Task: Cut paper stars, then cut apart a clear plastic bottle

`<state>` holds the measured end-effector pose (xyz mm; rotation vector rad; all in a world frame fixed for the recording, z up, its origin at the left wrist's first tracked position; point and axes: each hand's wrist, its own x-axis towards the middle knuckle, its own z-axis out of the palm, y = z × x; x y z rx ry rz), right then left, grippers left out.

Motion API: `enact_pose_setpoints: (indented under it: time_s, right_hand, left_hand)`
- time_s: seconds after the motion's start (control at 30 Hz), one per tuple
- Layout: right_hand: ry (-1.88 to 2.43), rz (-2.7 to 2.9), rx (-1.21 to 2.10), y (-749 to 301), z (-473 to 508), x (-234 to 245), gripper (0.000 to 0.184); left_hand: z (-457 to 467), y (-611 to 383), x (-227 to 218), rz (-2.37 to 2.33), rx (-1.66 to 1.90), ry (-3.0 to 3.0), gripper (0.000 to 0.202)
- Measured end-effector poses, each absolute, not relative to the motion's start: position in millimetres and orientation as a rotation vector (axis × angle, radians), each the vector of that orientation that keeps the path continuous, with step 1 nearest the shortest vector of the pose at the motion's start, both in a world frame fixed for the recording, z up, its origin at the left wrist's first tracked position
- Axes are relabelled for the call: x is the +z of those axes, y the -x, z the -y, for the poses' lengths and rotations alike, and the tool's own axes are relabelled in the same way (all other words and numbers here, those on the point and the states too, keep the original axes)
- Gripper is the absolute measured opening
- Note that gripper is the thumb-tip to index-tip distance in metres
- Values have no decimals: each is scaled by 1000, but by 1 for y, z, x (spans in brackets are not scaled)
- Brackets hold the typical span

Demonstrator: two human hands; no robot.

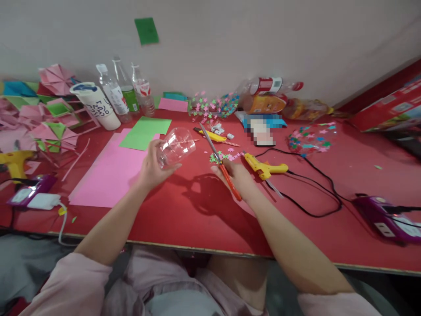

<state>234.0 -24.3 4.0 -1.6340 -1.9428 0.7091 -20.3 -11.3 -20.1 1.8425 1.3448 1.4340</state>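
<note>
My left hand (pixel 153 164) is closed around a clear cut plastic bottle piece (pixel 179 145), tilted to the right above the red table. In my right hand (pixel 238 177) is a pair of scissors (pixel 226 175) with red handles, its blades pointing up and away from me. A gap separates the blades from the plastic piece. Just beyond the scissors lie a yellow utility knife (pixel 213 135) and a small pile of paper stars (pixel 223 155). A yellow hot glue gun (pixel 265 167) rests to the right of my right hand.
Pink paper (pixel 105 175) and green paper (pixel 144 131) lie on the left. Upright bottles (pixel 143 90) and a white tumbler (pixel 98 107) stand at the back. A black cord (pixel 324 186) runs toward a purple power strip (pixel 388 219). Star-filled plastic pieces (pixel 312 138) sit farther right.
</note>
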Motion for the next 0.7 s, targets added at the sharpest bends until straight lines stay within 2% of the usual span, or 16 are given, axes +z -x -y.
enact_pose_setpoints:
  time_s: [0.1,0.3,0.7]
  right_hand:
    - [1790,2049,544,-232,27,10,45]
    - [1639,1970,845,-228,34,11,49]
    - [1674,1919,953,-229,29,4,51]
  left_hand:
    - [13,19,-16,-1305,1446,-1688,70]
    - [19,8,-5,-938,1289,-1218,47]
    - [18,7,-2,-830,1277,-1061,42]
